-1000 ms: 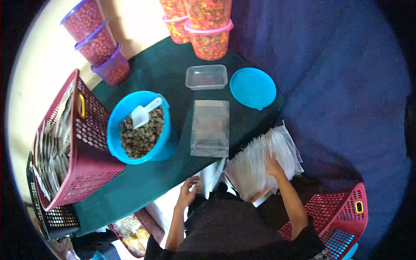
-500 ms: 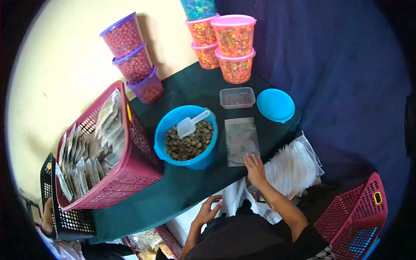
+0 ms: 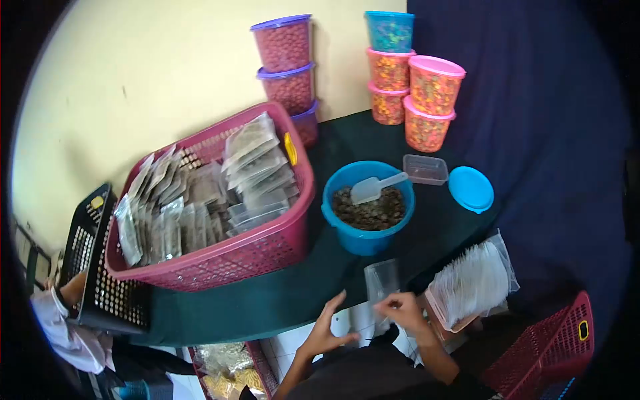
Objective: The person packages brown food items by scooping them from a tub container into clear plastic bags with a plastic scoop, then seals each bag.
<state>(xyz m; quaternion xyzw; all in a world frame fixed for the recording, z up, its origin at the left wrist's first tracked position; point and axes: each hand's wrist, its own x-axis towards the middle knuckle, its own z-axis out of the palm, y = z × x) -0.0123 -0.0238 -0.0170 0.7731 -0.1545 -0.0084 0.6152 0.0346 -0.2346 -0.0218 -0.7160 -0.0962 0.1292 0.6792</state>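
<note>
My right hand (image 3: 405,311) pinches a clear plastic bag (image 3: 382,279) at the front edge of the table, close to my body. To its left, my left hand (image 3: 327,331) is open, thumb and fingers spread and apart from the bag. Beyond the bag stands a blue tub (image 3: 363,241) of small brownish pieces whose kind I cannot make out. A white scoop (image 3: 367,191) rests on top of them, its handle on the tub's right rim. At the right, a stack of clear plastic bags (image 3: 470,283) stands upright in a pinkish container.
A maroon basket (image 3: 220,263) of filled bags stands left on the dark-green table (image 3: 220,320). Behind are purple-lidded tubs (image 3: 283,47), pink-lidded tubs (image 3: 437,87), a clear box (image 3: 425,170) and a blue lid (image 3: 471,189). Another person's hand (image 3: 73,289) touches a black basket (image 3: 120,300).
The bag that lay flat on the table is now lifted in my right hand and drawn toward me. My left hand remains open. The view has turned left.
</note>
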